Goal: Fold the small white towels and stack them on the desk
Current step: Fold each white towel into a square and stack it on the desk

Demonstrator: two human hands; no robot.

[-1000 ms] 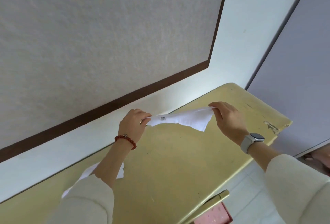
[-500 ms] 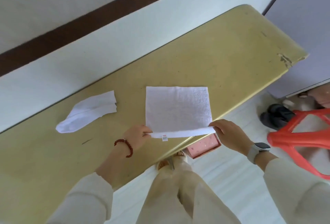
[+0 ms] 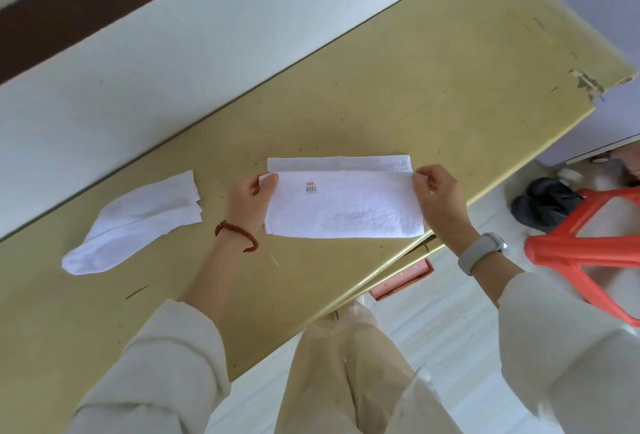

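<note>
Desk (image 3: 433, 87) first, since it's the biggest thing: yellowish top, chipped at the far right corner, and the towel (image 3: 346, 212) being folded sits right at its near edge. It's between the two hands, near half flipped over toward the wall, with a strip of the bottom layer poking out just past the fingertips. Left hand (image 3: 247, 199) pinches the top layer's left corner, right hand (image 3: 438, 198) pinches the right corner, thumbs on top. Off beyond the left hand lies another small towel (image 3: 135, 222), loosely bunched and not really folded. Tiny label (image 3: 311, 187) shows just right of the left thumb.

What could go wrong, I'd guess: dropping the corners short leaves that strip showing and the fold crooked. Also the towel's right end is basically at the desk edge, so a careless tug could slide it off.
</note>
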